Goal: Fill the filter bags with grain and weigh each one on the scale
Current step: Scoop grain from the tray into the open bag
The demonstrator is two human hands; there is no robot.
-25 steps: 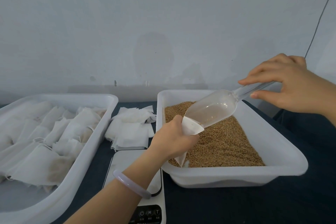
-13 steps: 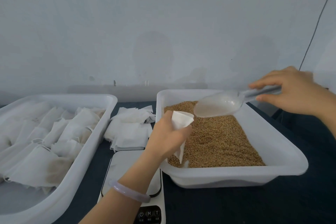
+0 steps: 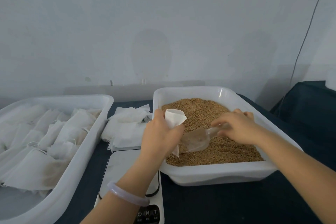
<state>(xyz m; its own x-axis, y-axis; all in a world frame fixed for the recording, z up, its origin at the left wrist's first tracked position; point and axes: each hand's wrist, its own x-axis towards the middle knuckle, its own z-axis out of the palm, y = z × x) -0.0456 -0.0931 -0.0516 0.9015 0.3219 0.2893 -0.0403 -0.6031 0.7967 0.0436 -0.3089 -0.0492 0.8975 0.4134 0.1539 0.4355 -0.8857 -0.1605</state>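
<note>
My left hand [image 3: 161, 137] grips a white filter bag [image 3: 175, 118] with its mouth held open, over the left edge of the grain. Brown grain [image 3: 218, 149] fills a white tub [image 3: 214, 172] on the right. My right hand [image 3: 238, 127] holds the handle of a clear plastic scoop [image 3: 195, 140], whose bowl lies low in the grain just right of the bag. A white scale [image 3: 125, 165] sits below my left forearm, with its button panel [image 3: 147, 213] at the near end.
A second white tub [image 3: 87, 152] on the left holds several filled filter bags [image 3: 45, 143]. A loose pile of empty filter bags [image 3: 127, 129] lies between the tubs on the dark cloth. A wall stands close behind.
My right hand dropped from above the tub's far right corner down to the grain, and the scoop went from raised and tipped at the bag to lying in the grain. The bag lifted slightly.
</note>
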